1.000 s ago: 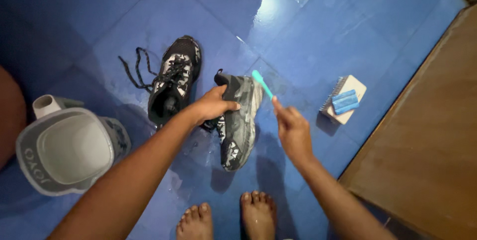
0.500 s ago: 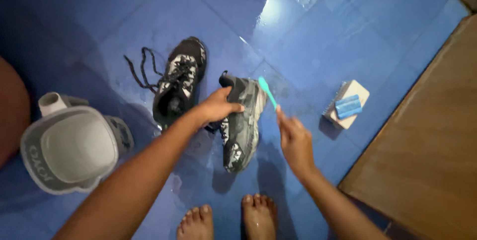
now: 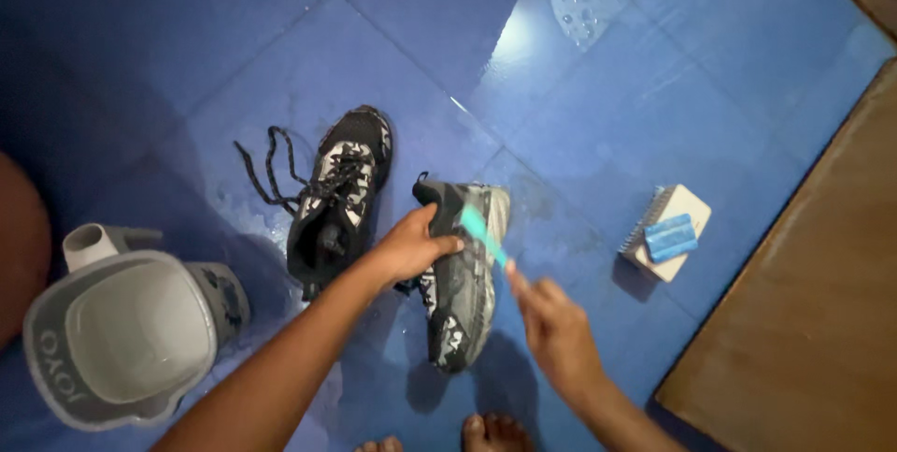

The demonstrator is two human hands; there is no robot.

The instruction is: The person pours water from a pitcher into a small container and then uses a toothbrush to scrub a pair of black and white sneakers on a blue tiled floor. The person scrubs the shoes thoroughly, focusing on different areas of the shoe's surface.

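Shoe [image 3: 460, 274] is held tilted on its side on the wet blue floor [image 3: 654, 87], sole edge turned toward the right-hand fingers, toe end pointing back toward the feet. Left hand [image 3: 411, 248] is clamped over the heel and collar, thumb on top, fingers wrapped under. That looks the best hold: the stiffest part, judged less prone to collapse than the soft mesh upper. The shoe is judged light but wet, so likely slippery at the rubber sole.

Toothbrush [image 3: 482, 235] is pinched at its lower handle by the right hand [image 3: 553, 332], fingers closed on it, head laid against the shoe's side just beyond the left thumb. Thin plastic, judged a bit flexible.

Second shoe [image 3: 338, 192] lies just past the left-hand knuckles, laces [image 3: 266, 170] loose on the floor. Scrub brush [image 3: 665, 233] sits well apart, beyond the right-hand fingers. Grey jug [image 3: 131, 340] stands well apart on the left forearm side. Toes [image 3: 493, 431] show at the frame bottom.
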